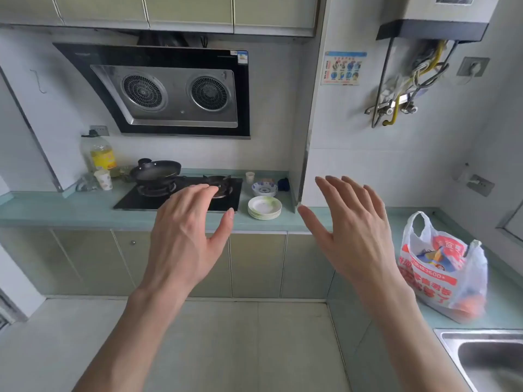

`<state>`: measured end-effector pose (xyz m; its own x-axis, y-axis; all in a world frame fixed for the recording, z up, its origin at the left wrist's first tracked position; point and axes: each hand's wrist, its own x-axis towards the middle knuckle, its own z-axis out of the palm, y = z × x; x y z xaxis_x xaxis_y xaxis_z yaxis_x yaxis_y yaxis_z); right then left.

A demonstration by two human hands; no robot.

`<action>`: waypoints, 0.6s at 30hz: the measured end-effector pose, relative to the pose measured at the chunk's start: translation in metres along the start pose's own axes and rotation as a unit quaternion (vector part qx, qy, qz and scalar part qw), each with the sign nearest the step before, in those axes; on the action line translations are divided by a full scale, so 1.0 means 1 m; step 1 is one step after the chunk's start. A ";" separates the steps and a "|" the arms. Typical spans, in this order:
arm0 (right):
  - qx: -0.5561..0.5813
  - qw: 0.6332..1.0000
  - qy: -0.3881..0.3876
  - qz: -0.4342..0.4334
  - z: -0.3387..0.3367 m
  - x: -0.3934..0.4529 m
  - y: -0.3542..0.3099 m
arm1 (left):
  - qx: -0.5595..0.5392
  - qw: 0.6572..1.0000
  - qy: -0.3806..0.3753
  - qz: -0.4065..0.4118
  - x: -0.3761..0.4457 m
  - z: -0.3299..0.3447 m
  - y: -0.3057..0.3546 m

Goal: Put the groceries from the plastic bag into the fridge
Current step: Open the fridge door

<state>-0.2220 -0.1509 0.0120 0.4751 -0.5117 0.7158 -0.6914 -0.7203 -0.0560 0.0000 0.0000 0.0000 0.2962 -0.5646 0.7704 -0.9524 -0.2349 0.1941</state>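
Note:
A white plastic bag (444,267) with red print stands on the green counter at the right, its handles up and coloured packets showing through. My left hand (186,239) is raised in front of me, fingers spread, holding nothing. My right hand (353,230) is raised beside it, also open and empty, a short way left of the bag and not touching it. No fridge is in view.
A gas hob (181,193) with a black pan (157,169) sits on the counter (56,210) ahead. Stacked white plates (264,207) and bowls (264,189) stand right of it. An oil bottle (99,154) and a cup (103,179) are at left. A steel sink (486,360) lies at lower right.

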 end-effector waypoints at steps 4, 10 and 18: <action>0.014 1.000 -0.008 -0.003 0.036 0.028 0.012 | 0.015 1.000 0.001 -0.025 0.021 0.031 -0.011; 0.029 0.999 -0.015 -0.035 0.101 0.090 0.035 | 0.049 0.997 0.020 -0.051 0.065 0.083 -0.033; 0.090 0.992 -0.017 -0.091 0.180 0.168 0.055 | 0.119 0.988 0.021 -0.094 0.117 0.140 -0.054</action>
<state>-0.0820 -0.3605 0.0038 0.6042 -0.3784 0.7013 -0.4847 -0.8730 -0.0535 0.0956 -0.1642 -0.0058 0.4592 -0.4609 0.7594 -0.8354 -0.5149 0.1926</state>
